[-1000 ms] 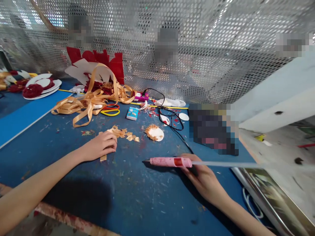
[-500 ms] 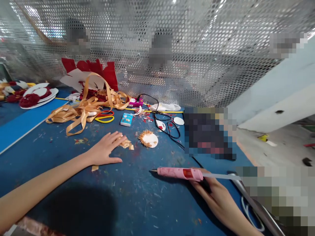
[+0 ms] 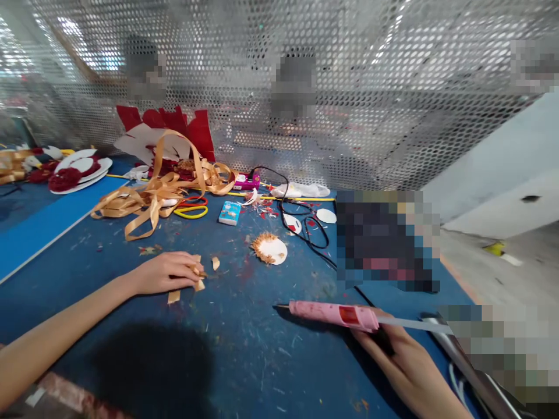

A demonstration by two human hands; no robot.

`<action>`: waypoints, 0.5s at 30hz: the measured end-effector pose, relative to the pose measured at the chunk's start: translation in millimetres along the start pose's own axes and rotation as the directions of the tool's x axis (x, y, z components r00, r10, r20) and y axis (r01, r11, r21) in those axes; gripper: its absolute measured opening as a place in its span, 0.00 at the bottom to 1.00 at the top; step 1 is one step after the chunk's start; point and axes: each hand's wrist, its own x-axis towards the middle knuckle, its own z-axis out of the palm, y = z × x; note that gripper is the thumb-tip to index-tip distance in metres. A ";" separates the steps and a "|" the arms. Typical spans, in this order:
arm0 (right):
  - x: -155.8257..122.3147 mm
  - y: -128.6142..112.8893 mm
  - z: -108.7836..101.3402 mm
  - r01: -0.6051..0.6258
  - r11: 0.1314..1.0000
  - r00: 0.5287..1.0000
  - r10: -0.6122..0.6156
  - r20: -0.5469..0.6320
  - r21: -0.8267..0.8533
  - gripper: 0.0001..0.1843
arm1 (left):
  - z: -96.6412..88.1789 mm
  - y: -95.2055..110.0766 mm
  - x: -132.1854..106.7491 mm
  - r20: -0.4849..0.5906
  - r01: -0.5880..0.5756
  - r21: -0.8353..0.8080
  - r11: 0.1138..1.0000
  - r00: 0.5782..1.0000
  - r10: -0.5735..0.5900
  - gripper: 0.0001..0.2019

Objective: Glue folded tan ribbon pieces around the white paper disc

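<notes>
My right hand (image 3: 406, 358) is wrapped round the handle of a pink hot glue gun (image 3: 334, 315), low over the table. Its dark nozzle points left, and a pale glue stick (image 3: 413, 323) juts from the back. On the tabletop my left hand (image 3: 168, 272) has its fingers drawn together over small cut pieces of gold ribbon (image 3: 200, 285), partly hidden beneath them. Another ribbon piece (image 3: 173, 297) lies just below that hand, and one more sits to its right. Between the hands, farther back, rests a white disc (image 3: 278, 251) with frayed gold trim along its left side.
Loops of gold ribbon (image 3: 148, 198) pile up behind my left hand, beside scissors with yellow and red handles (image 3: 191, 212) and a small blue box (image 3: 229, 213). A black cord (image 3: 321, 256) winds across the table. Perforated metal sheeting (image 3: 244, 75) stands behind.
My left hand has slid left and drawn its spread fingers together, bringing ribbon pieces along and leaving one behind. My right hand still holds the glue gun. The view has shifted slightly.
</notes>
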 end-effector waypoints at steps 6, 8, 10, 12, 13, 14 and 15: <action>0.8 12.2 -1.7 -0.032 0.999 0.997 0.035 0.068 -0.044 0.26 | 6.1 22.4 -44.3 -0.004 0.228 0.196 0.954 0.973 -0.231 0.46; 1.2 13.6 -0.8 -0.038 0.998 0.996 0.042 0.075 -0.059 0.26 | 12.5 22.5 -33.1 0.033 0.265 0.234 0.935 0.959 -0.280 0.44; 1.3 12.6 -0.2 -0.045 0.997 0.997 0.049 0.064 -0.067 0.27 | 16.1 17.9 -13.1 0.060 0.254 0.202 0.946 0.961 -0.271 0.41; 1.1 10.6 -0.3 -0.050 0.996 0.998 0.053 0.038 -0.069 0.27 | 17.0 11.9 8.1 0.100 0.186 0.161 0.969 0.974 -0.204 0.33; 0.9 9.7 -0.6 -0.051 0.996 0.998 0.053 0.031 -0.069 0.27 | 17.0 9.3 16.7 0.123 0.142 0.138 0.980 0.979 -0.159 0.28; 0.6 9.3 -1.0 -0.052 0.996 0.998 0.054 0.027 -0.069 0.27 | 17.0 7.3 23.2 0.137 0.103 0.117 0.988 0.983 -0.118 0.24; 0.2 9.3 -1.4 -0.054 0.996 0.998 0.056 0.027 -0.071 0.26 | 17.2 5.9 27.2 0.144 0.069 0.095 0.993 0.986 -0.082 0.20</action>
